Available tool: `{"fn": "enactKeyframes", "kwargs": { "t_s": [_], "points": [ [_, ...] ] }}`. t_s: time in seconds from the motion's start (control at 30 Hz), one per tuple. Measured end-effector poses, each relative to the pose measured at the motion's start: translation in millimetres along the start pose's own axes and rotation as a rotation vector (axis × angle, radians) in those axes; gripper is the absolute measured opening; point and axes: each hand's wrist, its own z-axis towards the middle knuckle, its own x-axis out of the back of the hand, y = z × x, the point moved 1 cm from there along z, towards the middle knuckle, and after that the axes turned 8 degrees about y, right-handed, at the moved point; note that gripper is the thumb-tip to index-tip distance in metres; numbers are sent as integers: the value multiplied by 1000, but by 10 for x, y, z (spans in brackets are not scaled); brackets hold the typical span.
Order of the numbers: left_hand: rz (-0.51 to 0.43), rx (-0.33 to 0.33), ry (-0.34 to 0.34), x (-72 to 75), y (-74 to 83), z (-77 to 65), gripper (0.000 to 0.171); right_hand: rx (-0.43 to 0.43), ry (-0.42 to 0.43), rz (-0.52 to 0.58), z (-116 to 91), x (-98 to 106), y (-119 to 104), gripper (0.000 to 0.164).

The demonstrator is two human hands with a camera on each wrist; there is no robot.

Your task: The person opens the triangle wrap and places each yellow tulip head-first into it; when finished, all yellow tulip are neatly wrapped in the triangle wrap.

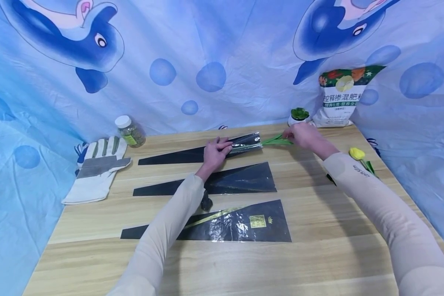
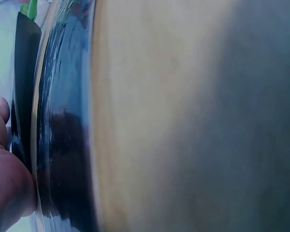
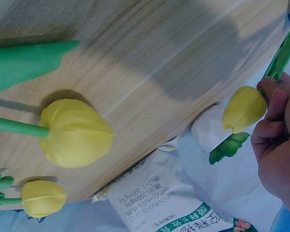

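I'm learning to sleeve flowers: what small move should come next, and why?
Probably ease the yellow tulip further into the farthest black sleeve with the right hand: its stem appears to enter the mouth, its bloom is outside, and the left hand is touching the sleeve.

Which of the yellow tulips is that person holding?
The tulip in the right hand, its bloom next to the white pot in the right wrist view. The other two tulips there lie untouched on the table.
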Motion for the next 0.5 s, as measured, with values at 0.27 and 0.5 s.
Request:
{"fn": "enactKeyframes", "kwargs": {
  "t_s": [0.27, 0.5],
  "points": [
    [28, -4, -13, 9, 28, -1, 22, 19, 24, 1, -15, 15, -14, 19],
    [83, -2, -30, -5, 62, 15, 23, 26, 39, 2, -34, 57, -31, 21]
  ]
}}
